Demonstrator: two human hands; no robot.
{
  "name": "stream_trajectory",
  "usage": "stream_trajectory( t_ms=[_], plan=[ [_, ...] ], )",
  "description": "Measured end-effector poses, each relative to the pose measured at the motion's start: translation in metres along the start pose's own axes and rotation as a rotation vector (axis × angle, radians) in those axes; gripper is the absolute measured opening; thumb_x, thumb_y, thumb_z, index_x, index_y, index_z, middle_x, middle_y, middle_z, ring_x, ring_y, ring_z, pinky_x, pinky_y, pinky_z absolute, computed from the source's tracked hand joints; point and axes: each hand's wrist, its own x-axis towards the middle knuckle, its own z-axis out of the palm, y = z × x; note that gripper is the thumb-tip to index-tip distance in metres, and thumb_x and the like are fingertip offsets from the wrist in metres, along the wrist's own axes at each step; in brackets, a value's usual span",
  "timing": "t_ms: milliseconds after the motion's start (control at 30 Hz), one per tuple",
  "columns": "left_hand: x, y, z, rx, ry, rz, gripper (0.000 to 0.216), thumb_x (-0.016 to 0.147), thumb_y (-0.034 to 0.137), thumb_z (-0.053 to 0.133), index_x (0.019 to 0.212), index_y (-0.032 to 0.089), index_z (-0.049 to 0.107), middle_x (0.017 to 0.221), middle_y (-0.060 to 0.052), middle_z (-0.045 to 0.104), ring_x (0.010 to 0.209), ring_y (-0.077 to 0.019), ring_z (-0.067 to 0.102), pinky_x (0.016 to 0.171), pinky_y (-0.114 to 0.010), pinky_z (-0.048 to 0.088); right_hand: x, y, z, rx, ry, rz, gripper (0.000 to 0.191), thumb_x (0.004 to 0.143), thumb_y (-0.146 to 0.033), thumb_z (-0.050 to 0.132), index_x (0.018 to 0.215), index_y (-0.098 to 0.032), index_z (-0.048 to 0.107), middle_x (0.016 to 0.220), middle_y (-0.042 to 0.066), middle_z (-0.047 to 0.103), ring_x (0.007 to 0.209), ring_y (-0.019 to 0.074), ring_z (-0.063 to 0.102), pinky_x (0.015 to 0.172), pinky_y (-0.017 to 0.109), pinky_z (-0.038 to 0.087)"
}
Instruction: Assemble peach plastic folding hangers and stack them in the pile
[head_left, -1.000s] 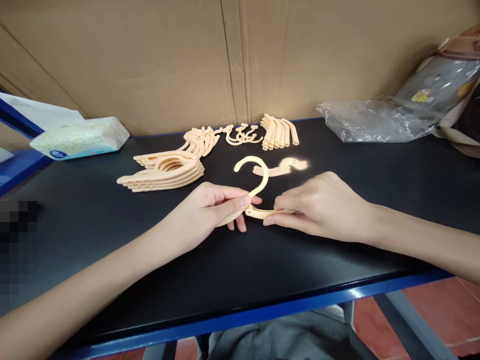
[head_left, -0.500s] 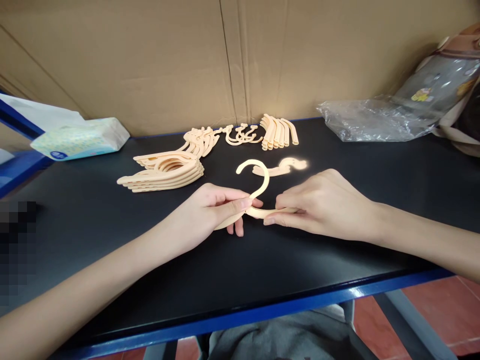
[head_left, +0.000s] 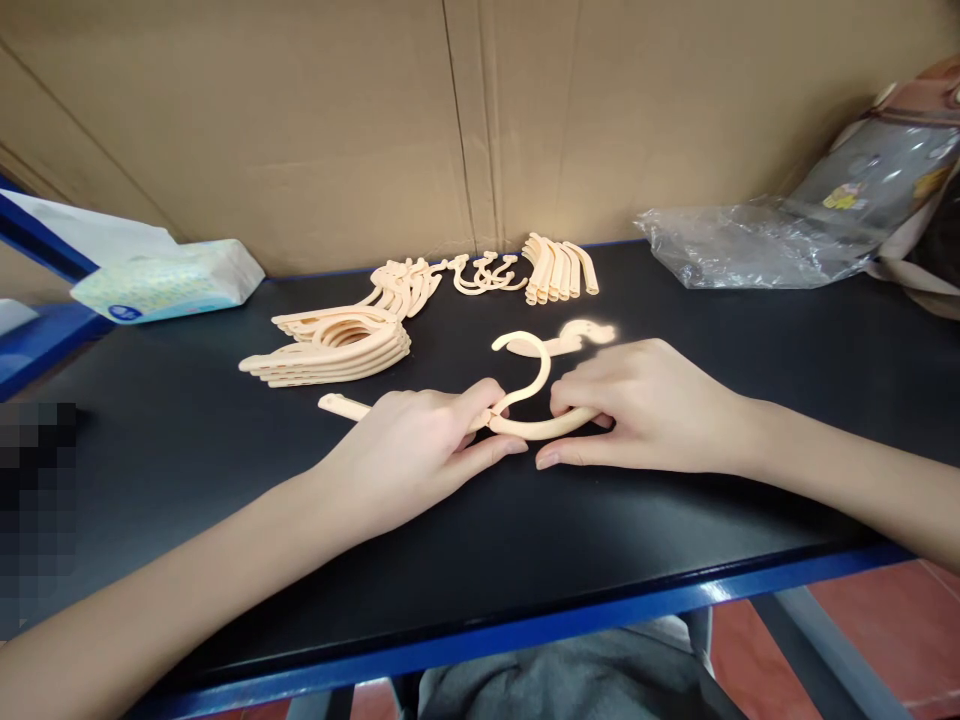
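One hanger (head_left: 536,431) in left hand (head_left: 409,455) and right hand (head_left: 652,405), one tissue pack (head_left: 176,285)

We can read no text; the blue oval logo (head_left: 124,313) on the soft tissue pack (head_left: 180,278) at left is too small for us.

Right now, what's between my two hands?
Part of the cream hanger: its hook and one curved arm show between your left hand and right hand in the head view.
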Motion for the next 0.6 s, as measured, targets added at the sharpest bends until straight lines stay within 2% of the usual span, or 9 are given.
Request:
stream_trajectory(
  t_ms=[200,333,433,500,600],
  plan=[
    [0.000,-0.006,0.001,0.073,0.027,0.046,0.031,0.095,0.044,0.050,0.076,0.021,0.040,0.055,0.007,0.046,0.046,-0.0126,0.046,0.048,-0.022,0.020,-0.001,0.010,-0.007,0.012,0.048,0.006,0.039,0.090,-0.053,0.053,0.079,-0.018,0.067,0.075,0.004,0.064,0.074,0.0184,0.055,0.062,0.028,0.037],
    [0.001,-0.007,0.003,0.052,0.046,0.061,0.033,0.095,0.043,0.051,0.074,0.021,0.037,0.052,0.008,0.042,0.043,-0.0116,0.042,0.048,-0.021,0.020,-0.002,0.016,-0.012,-0.016,0.288,0.091,0.029,0.092,-0.045,0.054,0.090,-0.020,0.070,0.092,0.007,0.067,0.090,0.0235,0.057,0.077,0.035,0.044],
    [0.002,-0.007,0.004,0.035,0.068,0.072,0.033,0.095,0.043,0.049,0.074,0.022,0.036,0.051,0.009,0.040,0.042,-0.0114,0.040,0.047,-0.021,0.021,-0.003,0.018,-0.016,-0.034,0.453,0.129,0.024,0.093,-0.039,0.054,0.090,-0.020,0.069,0.095,0.007,0.067,0.090,0.0240,0.058,0.080,0.037,0.045],
    [0.002,-0.008,0.005,0.025,0.080,0.073,0.033,0.096,0.042,0.048,0.073,0.022,0.035,0.050,0.009,0.038,0.041,-0.0112,0.039,0.046,-0.021,0.021,-0.003,0.016,-0.017,0.016,0.443,0.080,0.022,0.094,-0.035,0.053,0.090,-0.019,0.069,0.087,0.006,0.068,0.082,0.0206,0.061,0.076,0.034,0.046],
    [0.002,-0.008,0.005,0.023,0.091,0.068,0.034,0.096,0.041,0.047,0.071,0.022,0.033,0.049,0.010,0.035,0.040,-0.0108,0.037,0.046,-0.021,0.020,-0.004,0.010,-0.015,0.080,0.291,-0.052,0.023,0.094,-0.031,0.053,0.101,-0.016,0.068,0.082,0.005,0.069,0.073,0.0165,0.063,0.069,0.029,0.047]
  ],
)
